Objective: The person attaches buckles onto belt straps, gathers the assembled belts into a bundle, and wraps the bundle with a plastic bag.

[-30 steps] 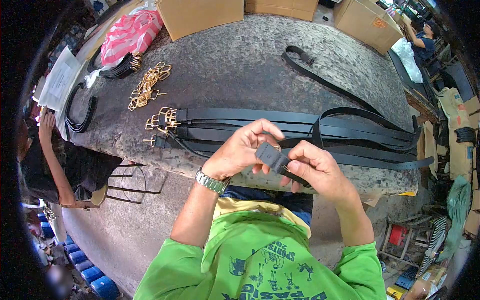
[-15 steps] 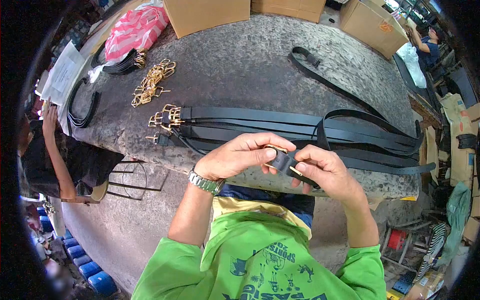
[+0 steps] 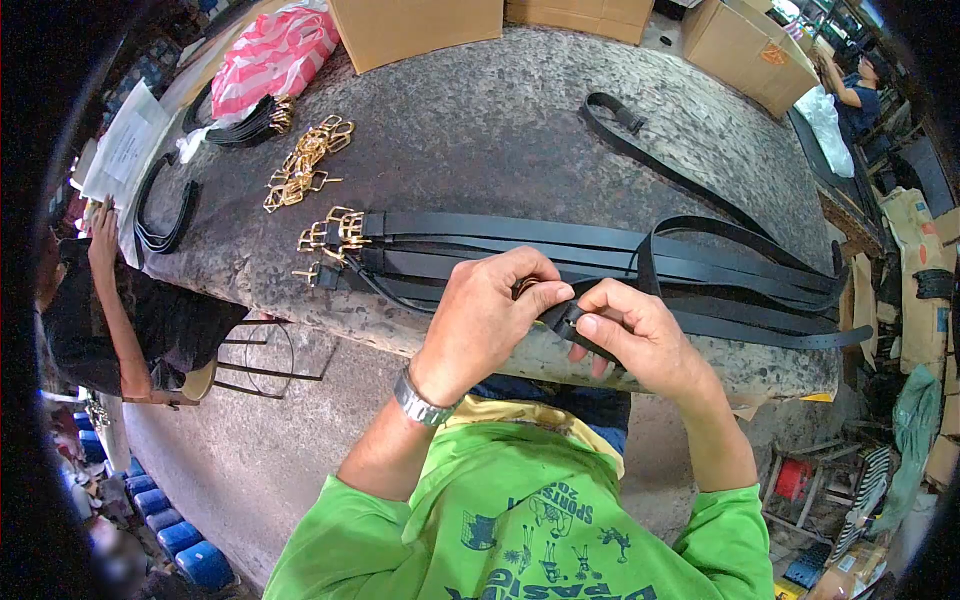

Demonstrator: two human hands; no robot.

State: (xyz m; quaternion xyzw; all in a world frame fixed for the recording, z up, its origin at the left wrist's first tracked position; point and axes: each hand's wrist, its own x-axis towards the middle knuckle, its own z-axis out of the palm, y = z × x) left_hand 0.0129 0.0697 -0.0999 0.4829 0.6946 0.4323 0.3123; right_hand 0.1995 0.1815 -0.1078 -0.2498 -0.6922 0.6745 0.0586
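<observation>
My left hand (image 3: pixel 488 315), below a silver wristwatch, is closed around the buckle end of a black belt (image 3: pixel 556 322); its fingers cover most of the buckle. The right hand (image 3: pixel 637 328) pinches the same belt just beside it, and a small gold glint shows by the thumb. Both hands are close together above the table's front edge. Just beyond them, several black belts (image 3: pixel 500 230) lie side by side with gold buckles (image 3: pixel 345 228) at their left ends.
Loose gold buckles (image 3: pixel 305 165) are heaped on the worn table (image 3: pixel 470 120). A pink-striped bag (image 3: pixel 275 62) and cardboard boxes (image 3: pixel 415 35) stand at the back. One person's arm (image 3: pixel 115 300) rests at the left edge; another person (image 3: pixel 858 92) is at far right.
My left hand has turned over and shifted left, so its back now faces up and its fingers hide the gold buckle. The right hand stays on the belt, slightly raised.
</observation>
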